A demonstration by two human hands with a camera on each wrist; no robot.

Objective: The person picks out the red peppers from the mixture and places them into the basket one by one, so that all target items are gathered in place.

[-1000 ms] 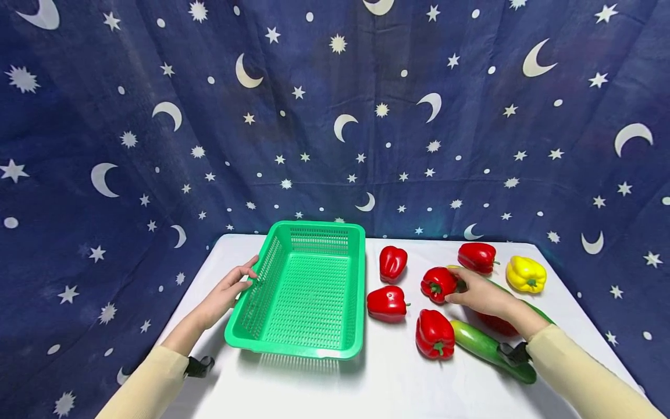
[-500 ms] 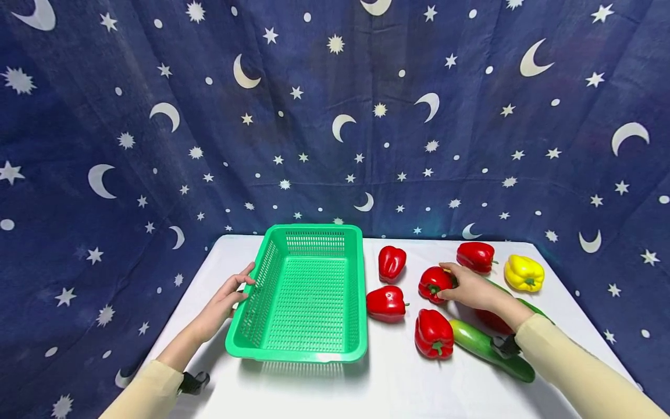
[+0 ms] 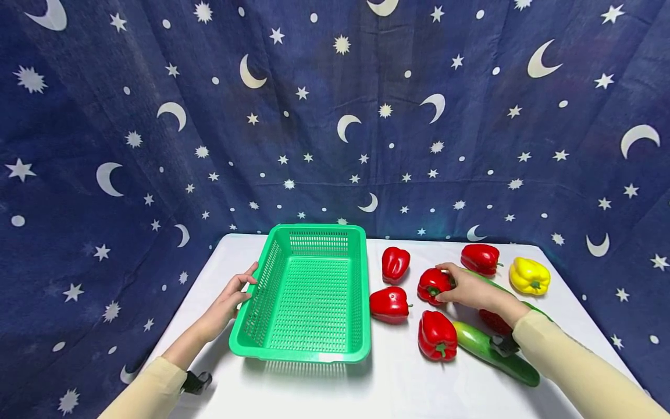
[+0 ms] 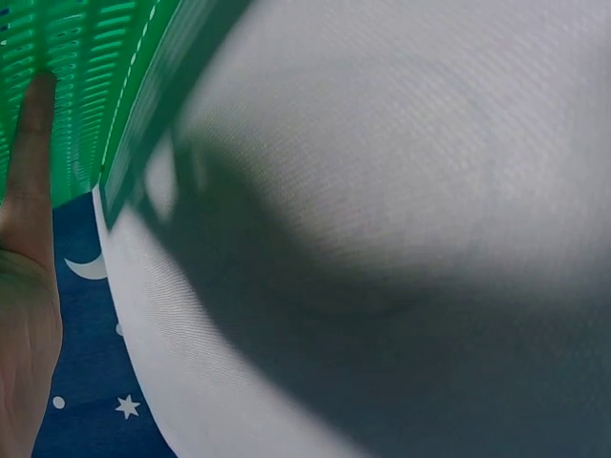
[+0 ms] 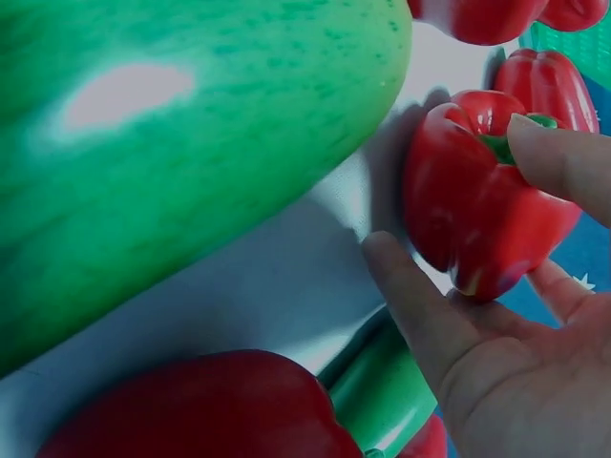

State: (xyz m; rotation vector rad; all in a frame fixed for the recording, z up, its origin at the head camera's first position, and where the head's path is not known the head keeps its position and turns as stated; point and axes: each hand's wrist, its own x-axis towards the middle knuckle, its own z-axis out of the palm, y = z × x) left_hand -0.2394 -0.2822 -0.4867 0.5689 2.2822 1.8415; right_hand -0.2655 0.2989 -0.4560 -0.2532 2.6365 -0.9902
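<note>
My right hand [image 3: 471,289] holds a red bell pepper [image 3: 432,284] between thumb and fingers. In the right wrist view the thumb is at its green stem, while one finger [image 5: 406,286] stands apart from it. A green basket [image 3: 362,291] stands on the left part of the white table. At its left rim, my left hand [image 3: 225,299] touches it with relaxed fingers. One straight finger [image 4: 36,114] lies along the basket's slotted wall in the left wrist view. Two more red peppers, one behind [image 3: 395,263] and one in front [image 3: 389,305], lie right of the basket.
Below the held pepper sits another red pepper [image 3: 437,336], beside a long green cucumber-like vegetable [image 3: 494,355]. A red pepper [image 3: 480,258] and a yellow pepper [image 3: 530,276] are at the back right. More red and green vegetables lie partly hidden under my right forearm. A star-patterned curtain [image 3: 335,145] hangs behind.
My right hand and its red pepper have shifted slightly left. The left hand has slid a little towards the front along the basket rim.
</note>
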